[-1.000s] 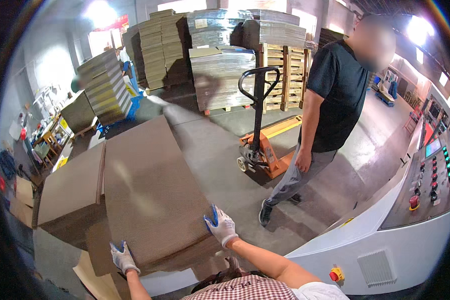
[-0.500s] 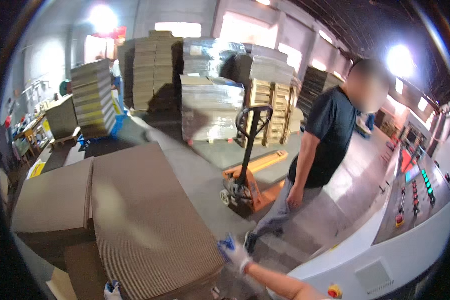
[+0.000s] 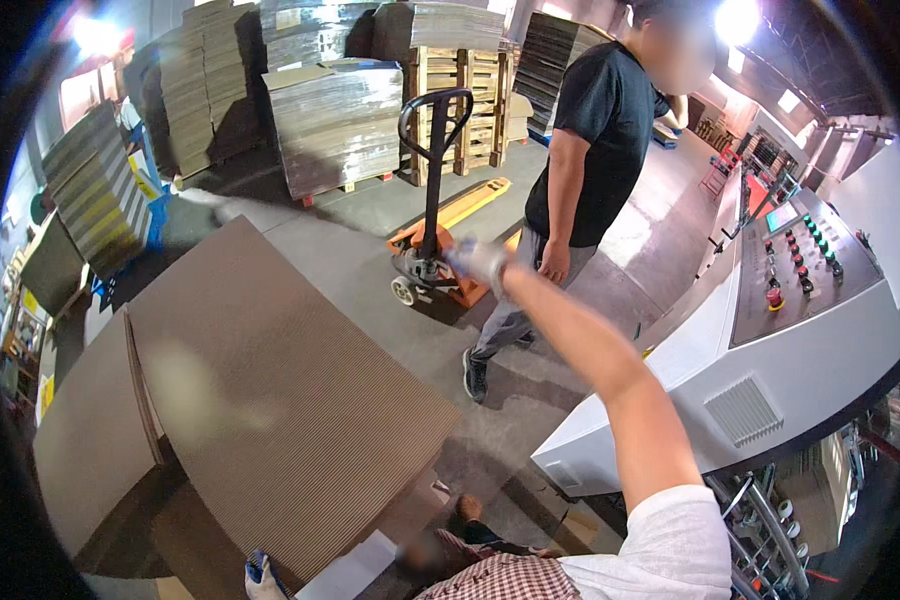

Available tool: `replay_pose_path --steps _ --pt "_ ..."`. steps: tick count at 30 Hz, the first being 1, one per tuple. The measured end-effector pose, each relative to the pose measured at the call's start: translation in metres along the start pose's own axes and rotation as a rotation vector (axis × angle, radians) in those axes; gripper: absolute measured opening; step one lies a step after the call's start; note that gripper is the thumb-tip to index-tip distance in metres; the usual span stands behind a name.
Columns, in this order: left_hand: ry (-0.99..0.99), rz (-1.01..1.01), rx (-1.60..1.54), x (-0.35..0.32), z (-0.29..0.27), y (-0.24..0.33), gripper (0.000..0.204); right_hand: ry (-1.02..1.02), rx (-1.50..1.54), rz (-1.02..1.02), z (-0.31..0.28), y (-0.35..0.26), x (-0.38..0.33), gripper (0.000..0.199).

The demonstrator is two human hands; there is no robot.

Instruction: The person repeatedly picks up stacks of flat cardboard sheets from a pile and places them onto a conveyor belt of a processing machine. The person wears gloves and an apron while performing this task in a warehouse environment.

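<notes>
A large brown corrugated cardboard sheet (image 3: 300,390) lies on top of a stack in front of me. My left hand (image 3: 261,577), in a white glove with blue fingertips, is closed over its near edge; the picture's lower rim cuts the hand off. My right hand (image 3: 480,262), gloved alike, is stretched far out past the sheet's right corner. It is blurred by motion, but its fingers look extended and nothing shows in it. Left of the sheet lies another stack of cardboard (image 3: 85,440).
An orange pallet truck (image 3: 435,240) stands beyond the sheet. A person in a black T-shirt (image 3: 595,130) stands right of it. A white machine with a button panel (image 3: 800,270) fills the right side. Wrapped stacks (image 3: 335,130) and wooden pallets (image 3: 460,110) stand behind.
My right hand has risen and reached farther away from the sheet's right corner, and more of that arm shows. My left hand stays at the near edge. The view has tilted down and turned right.
</notes>
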State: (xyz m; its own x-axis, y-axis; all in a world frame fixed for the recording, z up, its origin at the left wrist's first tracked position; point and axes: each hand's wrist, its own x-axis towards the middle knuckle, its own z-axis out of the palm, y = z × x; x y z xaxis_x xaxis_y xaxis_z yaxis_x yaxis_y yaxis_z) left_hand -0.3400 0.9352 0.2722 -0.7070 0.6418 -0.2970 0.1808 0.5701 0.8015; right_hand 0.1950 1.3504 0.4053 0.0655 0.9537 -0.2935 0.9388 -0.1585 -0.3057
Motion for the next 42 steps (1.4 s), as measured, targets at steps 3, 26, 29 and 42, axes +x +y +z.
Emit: replay_pose_path --steps 3,26,29,42 --pt "0.086 0.038 0.173 -0.004 -0.017 -0.009 0.049 -0.21 0.05 -0.134 0.099 -0.067 -0.089 0.065" --pt "0.08 -0.084 -0.445 0.013 -0.007 -0.005 0.014 0.192 0.269 -0.062 0.198 -0.069 -0.165 0.061" --pt "0.075 -0.034 -0.405 0.003 -0.017 0.008 0.014 0.236 0.261 -0.068 0.203 -0.067 -0.163 0.054" --pt "-0.134 -0.003 -0.672 0.005 -0.029 0.003 0.014 0.28 0.206 -0.029 0.203 -0.07 -0.162 0.059"
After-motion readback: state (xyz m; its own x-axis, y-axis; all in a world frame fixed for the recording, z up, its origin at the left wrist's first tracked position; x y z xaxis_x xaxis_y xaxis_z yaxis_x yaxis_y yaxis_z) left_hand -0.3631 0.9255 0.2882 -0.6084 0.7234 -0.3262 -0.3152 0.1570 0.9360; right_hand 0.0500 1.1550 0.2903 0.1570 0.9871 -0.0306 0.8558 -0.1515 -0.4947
